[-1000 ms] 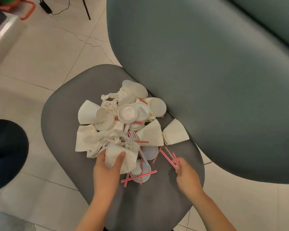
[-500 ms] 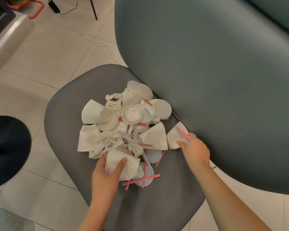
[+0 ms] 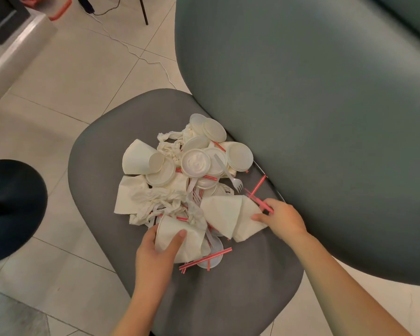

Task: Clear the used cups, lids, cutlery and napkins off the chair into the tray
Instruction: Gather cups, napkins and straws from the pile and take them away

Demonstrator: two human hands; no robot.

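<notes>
A heap of white paper cups, round lids [image 3: 196, 162], crumpled napkins [image 3: 153, 197], a plastic fork [image 3: 229, 177] and red-striped straws [image 3: 205, 259] lies on the grey chair seat [image 3: 228, 299]. My left hand [image 3: 155, 253] grips a flattened paper cup [image 3: 180, 238] at the heap's near edge. My right hand [image 3: 280, 219] holds red straws [image 3: 257, 197] and pinches another flattened cup [image 3: 247, 220] at the heap's right side. No tray is in view.
The chair's tall grey-green backrest [image 3: 313, 117] rises right behind the heap. A dark round seat [image 3: 10, 207] stands at the left. A white cable [image 3: 131, 49] runs over the tiled floor, with a ledge [image 3: 12, 52] at the top left.
My right hand picked up red straws near the front right of the seat, moved up to the flattened cup by the backrest, and has pulled it toward the heap. My left hand stays on its cup.
</notes>
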